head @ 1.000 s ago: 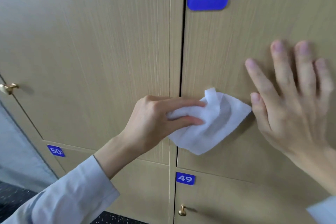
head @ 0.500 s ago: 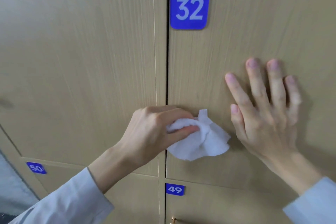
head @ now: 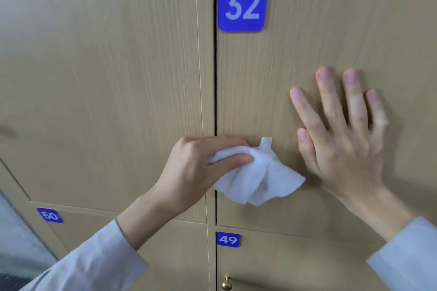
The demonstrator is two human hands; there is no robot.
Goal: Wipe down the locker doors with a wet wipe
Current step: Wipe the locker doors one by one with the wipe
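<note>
A white wet wipe (head: 256, 178) hangs bunched against the lower left part of the light wood locker door (head: 331, 30) with the blue plate 32 (head: 242, 2). My left hand (head: 201, 168) grips the wipe between thumb and fingers, at the door's left edge. My right hand (head: 340, 139) lies flat on the same door, fingers spread and straight, just right of the wipe.
Another locker door (head: 99, 82) fills the left. Below are doors with blue plates 49 (head: 228, 239) and 50 (head: 49, 215). A brass knob (head: 226, 284) sticks out under plate 49. A grey wall and dark floor show at the lower left.
The view has tilted upward, so plate 32 and both hands sit lower in frame. The wipe has bunched up tighter in my left hand. My right hand stays flat on the door.
</note>
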